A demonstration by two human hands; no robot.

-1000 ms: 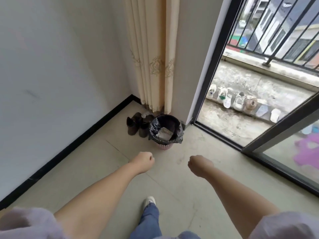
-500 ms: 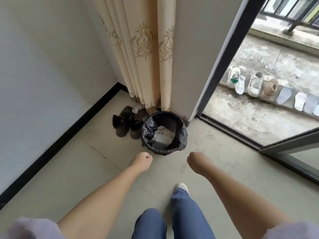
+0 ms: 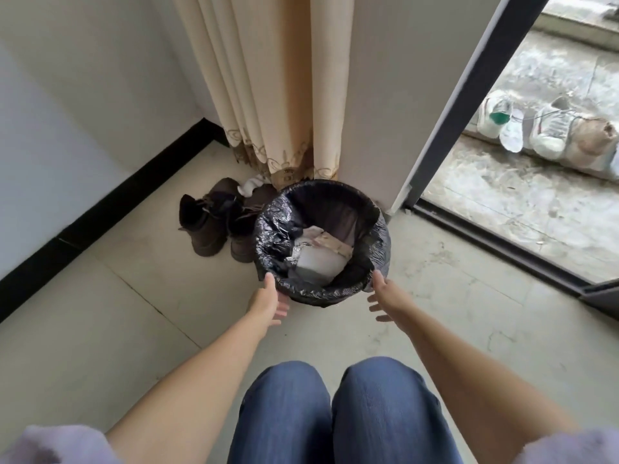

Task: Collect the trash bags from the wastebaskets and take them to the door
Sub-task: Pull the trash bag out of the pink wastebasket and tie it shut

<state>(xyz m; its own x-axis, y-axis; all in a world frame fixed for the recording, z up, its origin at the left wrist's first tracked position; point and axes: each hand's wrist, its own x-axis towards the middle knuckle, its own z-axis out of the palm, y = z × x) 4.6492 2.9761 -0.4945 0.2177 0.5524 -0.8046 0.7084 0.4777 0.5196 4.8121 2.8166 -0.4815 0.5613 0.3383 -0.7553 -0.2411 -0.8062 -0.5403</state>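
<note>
A round wastebasket stands on the floor by the curtain, lined with a black trash bag (image 3: 268,229) folded over its rim. White paper and cardboard trash (image 3: 318,256) lies inside. My left hand (image 3: 269,301) is open at the near left of the rim, its thumb touching the bag. At the near right of the rim my right hand (image 3: 385,298) is open too, fingers spread, thumb at the bag's edge. Neither hand grips the bag.
Dark brown boots (image 3: 214,226) sit left of the basket, under a beige curtain (image 3: 268,95). A white pillar (image 3: 402,95) and the black frame of a sliding door (image 3: 469,128) are to the right. Sneakers (image 3: 549,128) line the balcony. My knees in blue jeans (image 3: 335,413) fill the foreground.
I have come closer and crouched, knees now in view. Both hands went from fists to open and reached forward to the near rim of the basket.
</note>
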